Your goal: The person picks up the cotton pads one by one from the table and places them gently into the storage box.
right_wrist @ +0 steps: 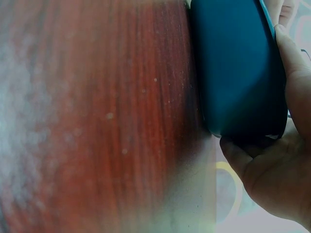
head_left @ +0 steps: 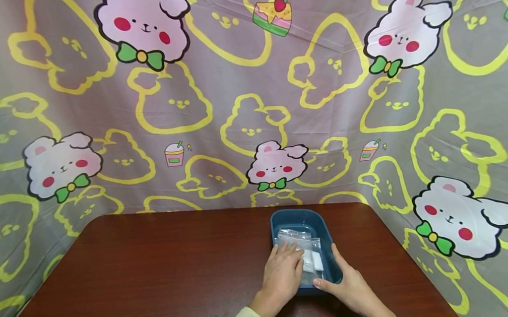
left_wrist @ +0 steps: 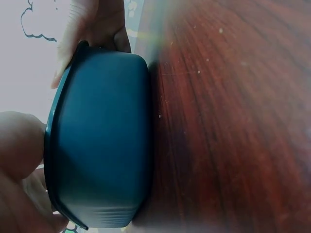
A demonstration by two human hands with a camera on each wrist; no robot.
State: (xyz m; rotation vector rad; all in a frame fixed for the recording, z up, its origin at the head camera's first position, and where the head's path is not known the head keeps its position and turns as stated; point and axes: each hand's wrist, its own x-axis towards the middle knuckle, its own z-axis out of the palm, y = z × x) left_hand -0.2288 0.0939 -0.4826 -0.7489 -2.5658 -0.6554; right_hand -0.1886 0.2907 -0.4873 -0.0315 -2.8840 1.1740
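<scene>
A dark blue plastic bin (head_left: pixel 296 216) stands toward the right of the table. Inside it lie clear zip bags (head_left: pixel 313 246) with flat white contents (head_left: pixel 318 261). My left hand (head_left: pixel 281 273) reaches over the bin's left rim, its fingers stretched out and resting on the bags. At the near right corner my right hand (head_left: pixel 352 286) holds the bin, thumb on the near rim and fingers along the right side. The right wrist view shows that hand (right_wrist: pixel 282 177) cupped round the bin's end (right_wrist: pixel 238 73). The bin's outer wall (left_wrist: pixel 99 131) fills much of the left wrist view.
The reddish-brown wooden table (head_left: pixel 156 275) has rounded far corners. Behind it and at both sides hangs a grey cloth (head_left: pixel 332 122) with cartoon prints, close to the table's edges.
</scene>
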